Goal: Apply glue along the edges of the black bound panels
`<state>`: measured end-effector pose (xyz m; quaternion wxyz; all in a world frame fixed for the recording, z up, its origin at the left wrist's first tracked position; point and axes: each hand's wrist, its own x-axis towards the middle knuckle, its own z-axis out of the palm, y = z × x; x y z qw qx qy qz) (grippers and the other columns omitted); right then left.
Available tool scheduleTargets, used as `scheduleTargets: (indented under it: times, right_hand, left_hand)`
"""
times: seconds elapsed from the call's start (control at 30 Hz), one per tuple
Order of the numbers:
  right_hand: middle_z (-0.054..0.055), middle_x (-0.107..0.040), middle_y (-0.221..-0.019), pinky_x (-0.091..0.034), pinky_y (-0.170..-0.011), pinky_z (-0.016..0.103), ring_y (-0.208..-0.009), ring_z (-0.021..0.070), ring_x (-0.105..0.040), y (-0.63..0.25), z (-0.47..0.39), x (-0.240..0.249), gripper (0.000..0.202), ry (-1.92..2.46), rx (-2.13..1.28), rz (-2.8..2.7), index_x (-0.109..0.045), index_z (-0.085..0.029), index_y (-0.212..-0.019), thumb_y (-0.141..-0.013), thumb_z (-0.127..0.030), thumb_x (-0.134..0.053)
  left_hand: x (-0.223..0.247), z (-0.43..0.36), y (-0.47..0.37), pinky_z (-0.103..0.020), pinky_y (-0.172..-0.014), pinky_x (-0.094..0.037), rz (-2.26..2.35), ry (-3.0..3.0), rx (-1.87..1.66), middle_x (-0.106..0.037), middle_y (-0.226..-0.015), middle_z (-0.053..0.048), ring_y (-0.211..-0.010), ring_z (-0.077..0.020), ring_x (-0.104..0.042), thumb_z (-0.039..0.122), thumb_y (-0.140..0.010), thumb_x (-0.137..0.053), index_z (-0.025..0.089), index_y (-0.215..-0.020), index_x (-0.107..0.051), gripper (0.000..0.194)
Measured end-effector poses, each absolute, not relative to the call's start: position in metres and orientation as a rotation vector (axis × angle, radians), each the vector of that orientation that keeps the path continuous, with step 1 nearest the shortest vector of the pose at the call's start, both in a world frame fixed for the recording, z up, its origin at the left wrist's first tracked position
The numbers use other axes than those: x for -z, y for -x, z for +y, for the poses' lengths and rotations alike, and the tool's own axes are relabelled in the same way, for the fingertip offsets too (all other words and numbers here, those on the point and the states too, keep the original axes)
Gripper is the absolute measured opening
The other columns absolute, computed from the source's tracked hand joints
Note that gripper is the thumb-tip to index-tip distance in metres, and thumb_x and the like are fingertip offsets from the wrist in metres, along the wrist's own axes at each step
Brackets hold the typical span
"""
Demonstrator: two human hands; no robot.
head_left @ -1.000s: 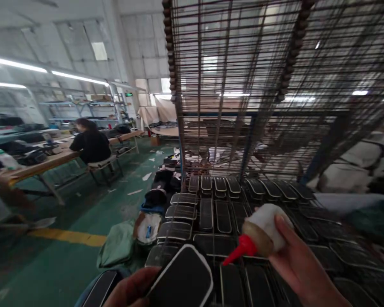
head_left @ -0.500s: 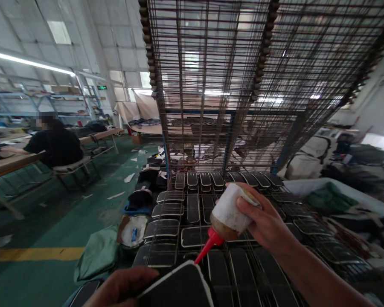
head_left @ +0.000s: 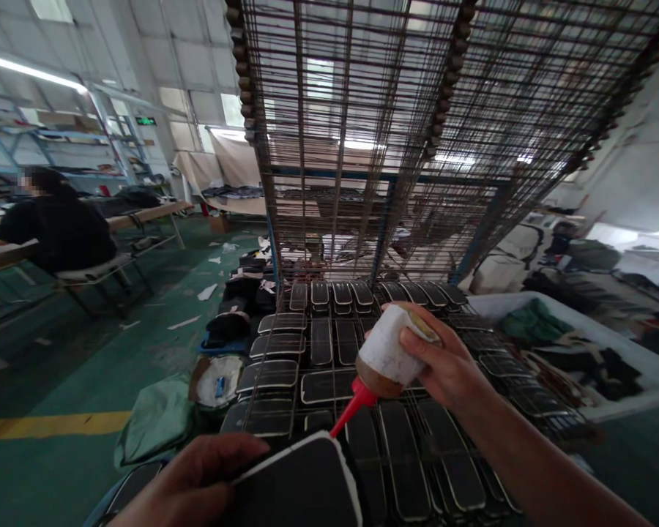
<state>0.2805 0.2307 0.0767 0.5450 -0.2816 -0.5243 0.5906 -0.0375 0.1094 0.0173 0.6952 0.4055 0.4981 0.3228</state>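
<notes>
Glue bottle tipped onto a black panel, above a wire rack of matching pieces.

Far left: a seated person (head_left: 60, 227) in black at a long wooden bench (head_left: 143, 216); green floor with a yellow line (head_left: 49, 424). Lower left: left hand (head_left: 198, 476), fingers curled over and pinching the near edge of a black panel (head_left: 302, 487) with a white rim. Centre: squeeze bottle (head_left: 387, 355), white body, red nozzle (head_left: 348, 413) tilted down, tip touching the panel's upper corner. Right hand (head_left: 444, 366) wrapped tight round the bottle. Beneath: wire rack (head_left: 527, 399) carrying rows of black pieces (head_left: 321, 340); more wire shelves stacked above. Far right: a white bin (head_left: 631, 366) of dark scraps.
</notes>
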Motion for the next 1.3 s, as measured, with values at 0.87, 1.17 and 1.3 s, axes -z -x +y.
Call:
scheduleTargets:
  times: [0.87,1.17,1.3]
  right_hand:
    - [0.008,-0.069,-0.095,-0.056,-0.073,0.039,-0.089,0.0310,-0.065,-0.300,0.214,-0.058,0.039,0.665,-1.439,-1.051,-0.068,-0.025,-0.110,-0.077,-0.038,-0.083]
    - [0.001,-0.068,-0.090,-0.055,-0.065,0.022,-0.079,0.0191,-0.061,-0.289,0.226,-0.040,0.034,0.747,-1.203,-0.704,-0.075,-0.025,-0.091,-0.064,-0.036,-0.092]
    - [0.000,-0.068,-0.087,-0.054,-0.065,0.020,-0.076,0.0173,-0.061,-0.284,0.227,-0.033,0.033,0.729,-1.172,-0.691,-0.075,-0.026,-0.093,-0.067,-0.035,-0.091]
  left_hand:
    - [-0.011,0.123,0.044,-0.044,-0.085,-0.055,1.087,-0.639,-0.885,-0.077,-0.106,-0.004,-0.097,-0.0344,-0.069,0.028,-0.068,-0.075,0.027,-0.102,-0.074,0.035]
    - [-0.007,0.119,0.028,-0.039,-0.078,-0.055,0.942,-0.495,-0.985,-0.078,-0.098,-0.004,-0.088,-0.0277,-0.072,0.012,-0.072,-0.070,0.025,-0.102,-0.071,0.032]
    - [-0.002,0.118,0.025,-0.041,-0.080,-0.055,0.914,-0.474,-1.001,-0.077,-0.100,-0.005,-0.091,-0.0300,-0.072,0.013,-0.072,-0.071,0.023,-0.104,-0.068,0.034]
